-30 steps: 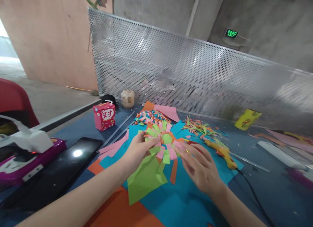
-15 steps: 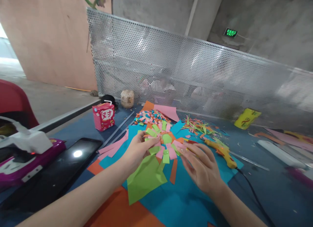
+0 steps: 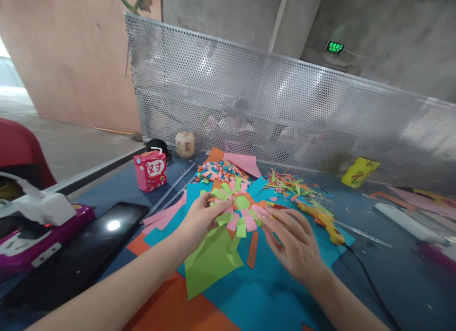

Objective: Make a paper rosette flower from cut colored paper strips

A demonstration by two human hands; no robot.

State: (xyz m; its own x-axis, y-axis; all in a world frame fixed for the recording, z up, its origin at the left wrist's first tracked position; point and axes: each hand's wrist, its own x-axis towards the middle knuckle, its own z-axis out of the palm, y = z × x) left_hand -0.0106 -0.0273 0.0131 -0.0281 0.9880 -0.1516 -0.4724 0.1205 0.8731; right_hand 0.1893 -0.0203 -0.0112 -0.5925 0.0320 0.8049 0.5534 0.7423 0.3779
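A paper flower (image 3: 243, 203) with pink and green strip petals around a green centre is between my two hands over blue paper (image 3: 256, 293). My left hand (image 3: 199, 219) grips its left side, the thumb lying over the petals. On the opposite side, my right hand (image 3: 294, 241) pinches a petal at the rim between thumb and fingers. A green paper sheet (image 3: 212, 267) and an orange strip (image 3: 252, 250) lie just in front of the flower. Beyond my right fingers rests a yellow hot glue gun (image 3: 322, 222), its nozzle partly hidden.
Paper scraps (image 3: 221, 169) and thin shreds (image 3: 287, 184) are heaped behind the flower. A phone (image 3: 85, 245), a purple power strip (image 3: 46, 241) and a pink box (image 3: 150, 172) stand at left. A perforated metal screen (image 3: 213, 79) closes the back, with a person (image 3: 237, 124) behind it.
Hardly anything differs. Both hands keep their hold on the flower, and the view has shifted very slightly.
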